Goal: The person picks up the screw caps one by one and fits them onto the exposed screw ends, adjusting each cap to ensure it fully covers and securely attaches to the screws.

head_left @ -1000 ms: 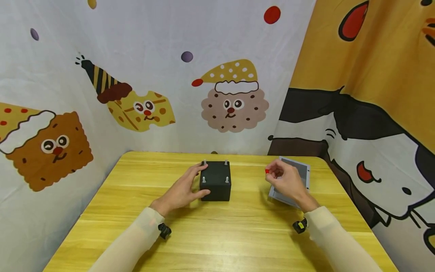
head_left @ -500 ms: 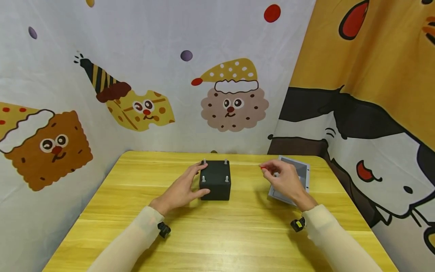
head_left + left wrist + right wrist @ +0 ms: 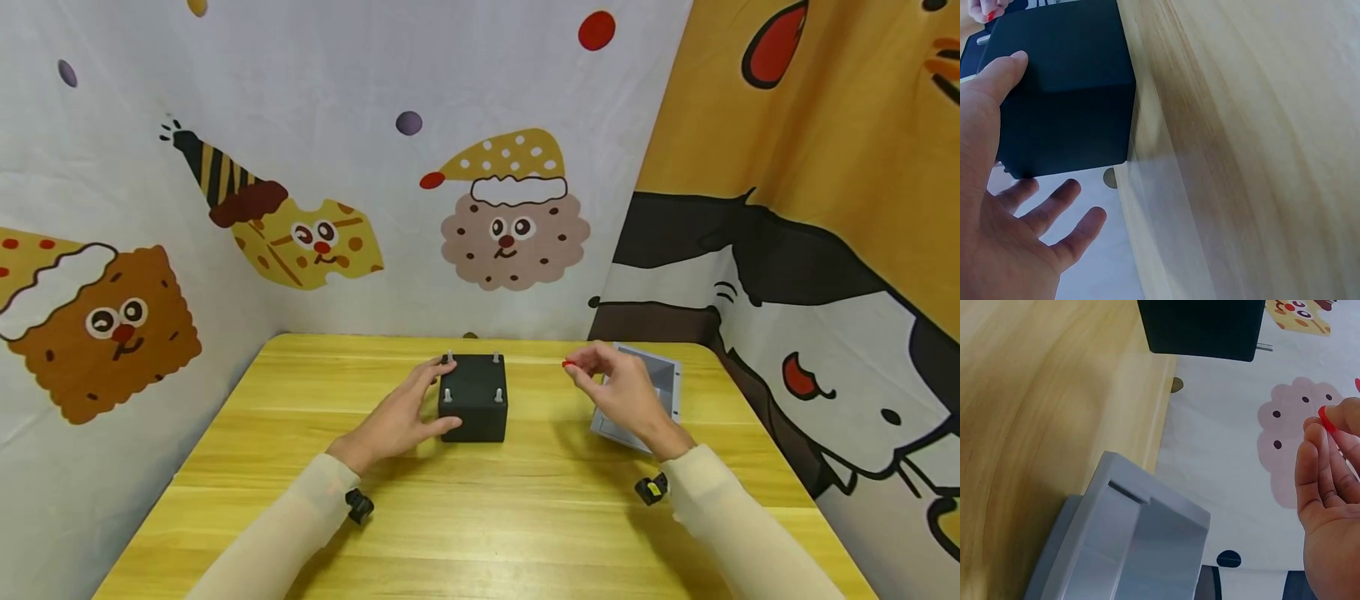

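A black box (image 3: pixel 474 421) stands on the table, with upright pale pegs (image 3: pixel 498 395) near the corners of its top. My left hand (image 3: pixel 392 423) holds it from the left side, thumb at the front and a fingertip by the back left peg. In the left wrist view the thumb lies on the box (image 3: pixel 1066 125), while three other fingers spread away from it. My right hand (image 3: pixel 626 396) pinches a small curved red piece (image 3: pixel 1326 419) between thumb and fingertips. That hand is raised to the right of the black box, partly over an open grey bin (image 3: pixel 666 372).
The grey bin stands tilted in angle at the table's right side, its near part hidden under my right hand. The wooden table (image 3: pixel 465 517) ends at a patterned cloth backdrop (image 3: pixel 337 308) behind and on both sides.
My right hand has moved left, away from the grey bin and toward the black box, with the red piece pinched in it. The left hand stays on the box.
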The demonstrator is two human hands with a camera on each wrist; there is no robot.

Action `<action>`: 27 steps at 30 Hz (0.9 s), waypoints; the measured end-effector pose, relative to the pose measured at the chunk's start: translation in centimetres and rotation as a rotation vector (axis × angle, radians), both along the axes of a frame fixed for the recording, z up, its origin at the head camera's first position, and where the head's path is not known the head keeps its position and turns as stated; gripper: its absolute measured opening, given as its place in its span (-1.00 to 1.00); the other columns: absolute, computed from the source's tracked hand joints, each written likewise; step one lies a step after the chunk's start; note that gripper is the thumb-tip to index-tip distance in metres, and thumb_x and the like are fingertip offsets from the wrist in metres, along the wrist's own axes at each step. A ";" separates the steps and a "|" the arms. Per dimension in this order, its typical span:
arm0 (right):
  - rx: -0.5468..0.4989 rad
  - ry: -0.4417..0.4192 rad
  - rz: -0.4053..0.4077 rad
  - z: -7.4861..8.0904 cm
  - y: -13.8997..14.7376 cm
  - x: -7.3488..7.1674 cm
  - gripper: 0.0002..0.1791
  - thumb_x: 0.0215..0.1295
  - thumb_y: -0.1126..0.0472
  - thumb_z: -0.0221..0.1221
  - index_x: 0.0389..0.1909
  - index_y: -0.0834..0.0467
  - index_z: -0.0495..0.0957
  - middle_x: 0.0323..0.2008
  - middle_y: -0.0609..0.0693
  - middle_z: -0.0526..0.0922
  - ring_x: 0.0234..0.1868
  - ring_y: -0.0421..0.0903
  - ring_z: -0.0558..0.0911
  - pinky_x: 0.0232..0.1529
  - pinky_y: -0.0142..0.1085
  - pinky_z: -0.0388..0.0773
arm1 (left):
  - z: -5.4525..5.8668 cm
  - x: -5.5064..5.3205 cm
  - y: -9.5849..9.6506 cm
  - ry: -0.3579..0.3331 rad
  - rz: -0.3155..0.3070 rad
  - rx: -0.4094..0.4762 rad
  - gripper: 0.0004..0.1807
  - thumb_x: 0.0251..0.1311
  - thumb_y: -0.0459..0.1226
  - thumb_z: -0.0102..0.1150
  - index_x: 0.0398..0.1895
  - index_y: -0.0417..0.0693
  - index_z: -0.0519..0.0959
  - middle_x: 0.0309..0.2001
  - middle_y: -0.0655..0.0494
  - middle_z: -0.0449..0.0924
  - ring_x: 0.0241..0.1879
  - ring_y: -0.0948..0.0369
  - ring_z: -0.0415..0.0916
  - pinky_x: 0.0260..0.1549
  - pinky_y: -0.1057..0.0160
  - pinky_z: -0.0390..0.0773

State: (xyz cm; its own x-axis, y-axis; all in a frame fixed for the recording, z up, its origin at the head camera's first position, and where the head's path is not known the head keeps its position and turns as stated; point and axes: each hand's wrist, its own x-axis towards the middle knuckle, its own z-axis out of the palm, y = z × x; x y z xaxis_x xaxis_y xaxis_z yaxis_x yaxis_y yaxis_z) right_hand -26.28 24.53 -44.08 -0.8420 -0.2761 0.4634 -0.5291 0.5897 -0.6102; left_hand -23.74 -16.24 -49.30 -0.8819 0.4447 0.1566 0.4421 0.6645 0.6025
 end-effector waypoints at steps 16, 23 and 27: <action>-0.008 0.064 0.031 0.6 -1.9 -0.5 -0.84 0.56 0.25 0.54 0.07 0.01 0.92 -0.09 -0.13 0.95 -0.17 -0.17 0.88 -0.17 -0.31 0.82 | -0.4 -0.2 -0.1 -0.008 0.007 0.007 0.07 0.56 0.23 0.49 0.93 0.43 0.08 0.94 -0.01 0.01 0.66 -0.27 0.53 0.58 -0.41 0.64; -0.006 0.086 0.036 0.8 -2.7 -0.9 -0.81 0.57 0.27 0.53 0.11 0.05 0.90 -0.13 -0.11 0.94 -0.21 -0.20 0.85 -0.14 -0.49 0.77 | 0.0 -0.2 0.0 -0.006 0.003 0.016 0.07 0.55 0.21 0.50 0.94 0.38 0.10 0.94 -0.03 0.01 0.67 -0.26 0.51 0.58 -0.40 0.64; -0.012 0.092 0.046 0.9 -3.0 -1.2 -0.83 0.58 0.27 0.52 0.10 0.09 0.87 -0.15 -0.09 0.93 -0.24 -0.21 0.83 -0.16 -0.42 0.81 | 0.0 -0.1 0.0 -0.008 0.001 0.016 0.08 0.56 0.22 0.48 0.94 0.34 0.09 0.94 -0.05 0.00 0.68 -0.27 0.50 0.59 -0.41 0.63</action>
State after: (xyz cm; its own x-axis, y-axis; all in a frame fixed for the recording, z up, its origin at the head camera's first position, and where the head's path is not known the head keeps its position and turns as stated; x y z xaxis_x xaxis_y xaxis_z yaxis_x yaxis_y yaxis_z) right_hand -27.47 21.54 -43.19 -0.7821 -0.3072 0.5421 -0.6098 0.5561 -0.5647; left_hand -23.83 -16.27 -49.30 -0.8837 0.4409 0.1569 0.4365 0.6554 0.6164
